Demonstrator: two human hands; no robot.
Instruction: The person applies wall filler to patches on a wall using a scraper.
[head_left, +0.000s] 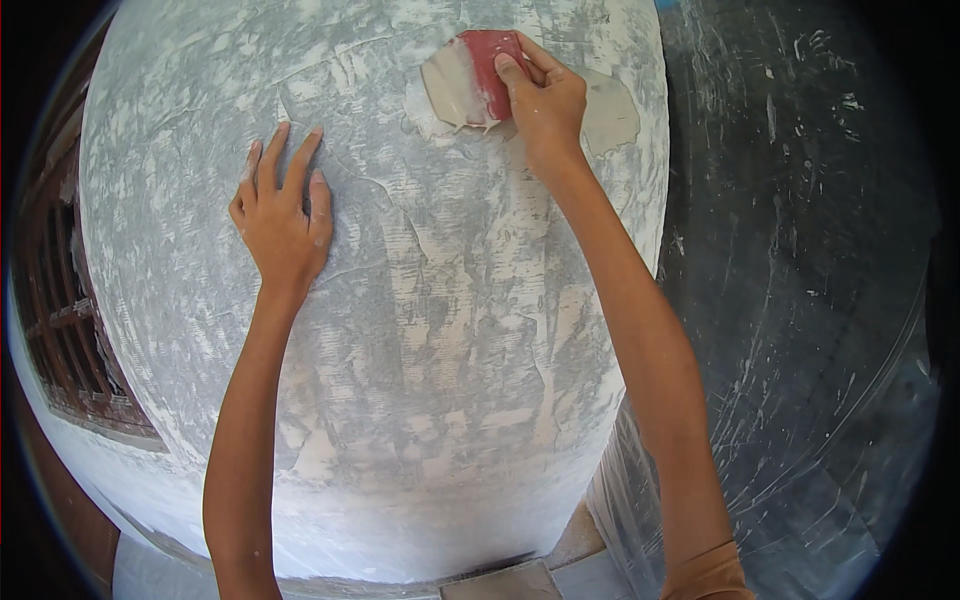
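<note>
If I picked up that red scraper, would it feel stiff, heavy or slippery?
The scraper is probably light, being small and thin-looking, held in just the right hand. It may be slippery where pale paste covers its left part. It seems fairly stiff, since it looks flat and straight-edged.

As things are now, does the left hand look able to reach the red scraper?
Probably yes: the left hand is open at the wall, and nothing stands between it and the red scraper, although the right hand grips its right side.
</note>
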